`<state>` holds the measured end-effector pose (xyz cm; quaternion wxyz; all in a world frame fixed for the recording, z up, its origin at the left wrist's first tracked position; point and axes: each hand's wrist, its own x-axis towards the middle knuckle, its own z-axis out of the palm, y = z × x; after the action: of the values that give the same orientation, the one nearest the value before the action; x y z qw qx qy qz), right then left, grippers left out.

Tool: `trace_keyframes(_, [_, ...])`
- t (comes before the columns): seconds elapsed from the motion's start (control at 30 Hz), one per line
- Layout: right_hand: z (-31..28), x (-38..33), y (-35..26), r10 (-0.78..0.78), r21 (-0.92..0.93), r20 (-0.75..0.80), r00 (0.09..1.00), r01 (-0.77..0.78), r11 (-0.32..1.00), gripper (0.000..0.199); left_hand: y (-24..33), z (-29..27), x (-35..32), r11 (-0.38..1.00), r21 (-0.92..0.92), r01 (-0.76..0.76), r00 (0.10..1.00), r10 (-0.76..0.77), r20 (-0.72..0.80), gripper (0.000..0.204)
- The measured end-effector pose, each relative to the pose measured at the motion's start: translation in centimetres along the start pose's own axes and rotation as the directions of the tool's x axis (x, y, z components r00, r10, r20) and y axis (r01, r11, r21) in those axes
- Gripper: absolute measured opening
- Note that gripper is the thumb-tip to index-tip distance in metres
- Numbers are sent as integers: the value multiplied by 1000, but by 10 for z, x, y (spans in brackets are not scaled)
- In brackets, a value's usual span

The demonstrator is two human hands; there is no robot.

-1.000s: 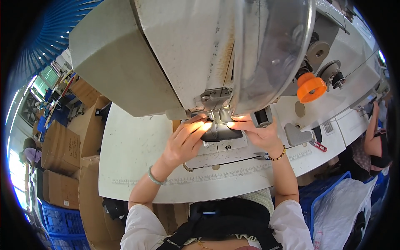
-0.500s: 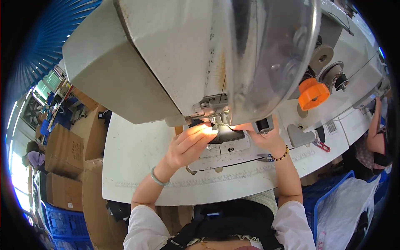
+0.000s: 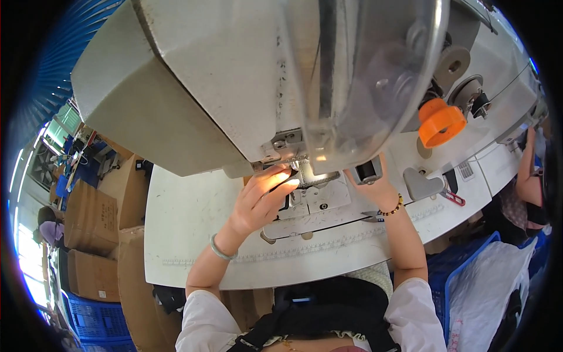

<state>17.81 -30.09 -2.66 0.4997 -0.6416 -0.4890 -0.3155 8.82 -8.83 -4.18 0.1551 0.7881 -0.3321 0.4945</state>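
Note:
A large pale grey sewing machine (image 3: 211, 76) fills the upper middle, its lamp lighting the needle area. Just left of the needle, my left hand (image 3: 258, 202) is closed, fingers and thumb pinching a dark flat piece (image 3: 287, 203) that is mostly covered by them. My right hand (image 3: 378, 189) is to the right of the needle plate (image 3: 328, 199), beside a black cylinder-shaped machine part (image 3: 368, 172). That part and the machine head hide its fingers, so what they touch cannot be made out.
Small snips (image 3: 372, 217) and a red-handled cutter (image 3: 453, 198) lie on the white table (image 3: 193, 229), near a printed ruler strip. An orange knob (image 3: 441, 123) juts from the machine. Cardboard boxes (image 3: 91, 217) and blue crates (image 3: 97, 317) flank the left; another person's arm (image 3: 528, 170) shows far right.
The dark piece, earlier flat under the needle between both hands, has shifted left with my left hand. My right hand has come off it, and the needle plate is more exposed.

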Motion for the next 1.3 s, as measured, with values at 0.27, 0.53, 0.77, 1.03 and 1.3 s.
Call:
trace_keyframes(0.27, [-1,1,2,-34,-18,17,999,34,999,20,-7,0,0,999,-53,-14,999,12,-34,26])
trace_keyframes(0.53, [2,4,1,30,68,-25,999,-28,997,15,-11,2,1,997,59,-52,999,53,-13,30])
trace_keyframes(0.77, [3,0,9,-34,-150,78,996,45,988,18,-14,5,-4,994,98,-50,999,51,-9,31])
trace_keyframes(1.03, [5,-5,12,-52,-23,21,998,53,998,20,-23,6,-7,997,0,-72,996,72,-51,32])
trace_keyframes(1.3, [8,-1,12,-41,4,-27,999,41,999,16,-23,10,-5,999,23,-41,994,43,-103,33])
